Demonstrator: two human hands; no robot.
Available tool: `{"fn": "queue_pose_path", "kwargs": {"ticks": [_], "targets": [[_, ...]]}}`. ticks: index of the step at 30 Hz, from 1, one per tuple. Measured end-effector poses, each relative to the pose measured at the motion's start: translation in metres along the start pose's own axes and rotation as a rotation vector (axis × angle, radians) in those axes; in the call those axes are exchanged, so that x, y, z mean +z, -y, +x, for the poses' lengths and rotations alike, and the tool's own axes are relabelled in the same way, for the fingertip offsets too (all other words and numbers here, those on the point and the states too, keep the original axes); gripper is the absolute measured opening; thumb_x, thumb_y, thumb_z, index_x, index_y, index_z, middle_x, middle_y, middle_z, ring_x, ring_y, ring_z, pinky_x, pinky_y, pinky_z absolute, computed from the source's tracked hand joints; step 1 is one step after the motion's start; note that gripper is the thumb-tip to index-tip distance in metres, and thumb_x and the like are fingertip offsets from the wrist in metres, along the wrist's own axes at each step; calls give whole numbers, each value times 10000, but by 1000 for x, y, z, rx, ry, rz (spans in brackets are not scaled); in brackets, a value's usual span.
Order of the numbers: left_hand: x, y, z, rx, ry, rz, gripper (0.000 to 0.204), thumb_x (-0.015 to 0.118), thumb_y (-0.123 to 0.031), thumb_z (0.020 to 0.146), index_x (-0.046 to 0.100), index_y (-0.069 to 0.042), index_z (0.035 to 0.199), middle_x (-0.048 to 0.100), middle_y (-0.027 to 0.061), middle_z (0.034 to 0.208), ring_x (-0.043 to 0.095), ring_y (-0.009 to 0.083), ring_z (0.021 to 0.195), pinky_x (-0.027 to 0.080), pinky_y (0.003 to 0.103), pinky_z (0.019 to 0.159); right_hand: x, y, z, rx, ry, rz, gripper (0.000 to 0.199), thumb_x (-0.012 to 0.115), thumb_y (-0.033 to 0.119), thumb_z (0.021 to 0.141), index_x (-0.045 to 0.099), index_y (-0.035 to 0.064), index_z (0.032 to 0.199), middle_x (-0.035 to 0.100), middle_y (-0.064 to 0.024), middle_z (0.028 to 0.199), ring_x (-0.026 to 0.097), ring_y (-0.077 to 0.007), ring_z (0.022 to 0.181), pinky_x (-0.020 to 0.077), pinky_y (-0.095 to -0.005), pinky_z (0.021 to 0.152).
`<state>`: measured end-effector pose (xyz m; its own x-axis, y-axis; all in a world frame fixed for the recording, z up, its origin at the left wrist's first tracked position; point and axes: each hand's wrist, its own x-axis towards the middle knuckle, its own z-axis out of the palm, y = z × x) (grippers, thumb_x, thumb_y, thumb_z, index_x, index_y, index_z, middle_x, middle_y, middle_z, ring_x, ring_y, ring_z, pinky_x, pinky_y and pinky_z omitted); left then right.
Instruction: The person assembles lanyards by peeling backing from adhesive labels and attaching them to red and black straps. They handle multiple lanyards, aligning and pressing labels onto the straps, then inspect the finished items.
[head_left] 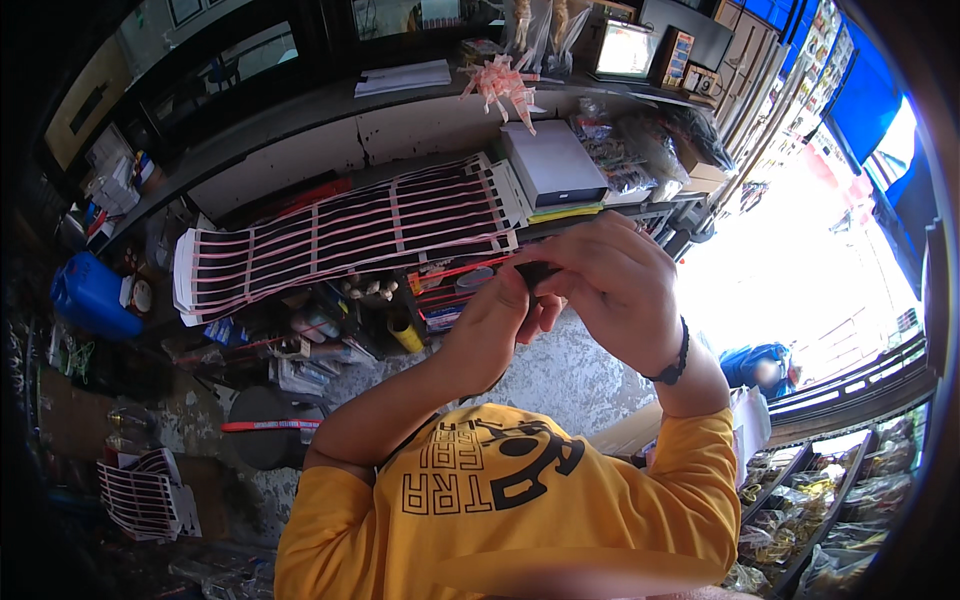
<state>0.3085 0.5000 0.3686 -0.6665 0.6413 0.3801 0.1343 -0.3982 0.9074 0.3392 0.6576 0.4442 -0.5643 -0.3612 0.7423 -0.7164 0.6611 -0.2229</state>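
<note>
Both of my hands are raised in front of my chest and meet around a small dark flat piece [537, 272]. My right hand [622, 285] pinches it with bent fingers, palm side turned down. Against its other edge is the thumb of my left hand [490, 330], whose other fingers curl underneath and are partly hidden. What kind of thing the piece is cannot be made out. Beyond my hands, a long sheet of black strips with pale pink borders [345, 236] lies lengthwise along the bench. Its right end is close to my left hand.
A white box [553, 165] stands behind my hands, with plastic-wrapped goods [640, 150] to its right. Pink-and-white strips [500, 88] hang off the upper ledge. A dark stool [268, 428] and a blue container [95, 295] are at left. Bagged goods fill a rack [840, 500] at lower right.
</note>
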Motion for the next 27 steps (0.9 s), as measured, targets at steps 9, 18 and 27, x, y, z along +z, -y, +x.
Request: {"fn": "queue_pose_path", "kwargs": {"ticks": [9,18,27], "targets": [[-3,-5,-1,-99,63,-187,634,149,-621,953,483,-96,1078,514,13,836,442,72,679,352,210,592,2,-2,-1,-73,5,73,334,686,-36,625,727,78,936,626,-44,819,599,-204,741,481,-301,668],[-13,-9,5,-178,153,-116,746,75,-697,895,475,-93,1073,467,-16,787,402,71,694,319,224,619,10,-9,-1,-44,56,53,294,680,-31,634,714,53,914,635,-56,834,611,-226,778,493,-319,695],[-24,2,7,47,185,-24,645,370,-535,960,331,-55,1390,469,38,1079,451,122,930,397,274,856,10,-4,8,-79,104,-19,251,626,-44,647,691,59,867,630,-75,851,608,-262,834,498,-348,746]]}}
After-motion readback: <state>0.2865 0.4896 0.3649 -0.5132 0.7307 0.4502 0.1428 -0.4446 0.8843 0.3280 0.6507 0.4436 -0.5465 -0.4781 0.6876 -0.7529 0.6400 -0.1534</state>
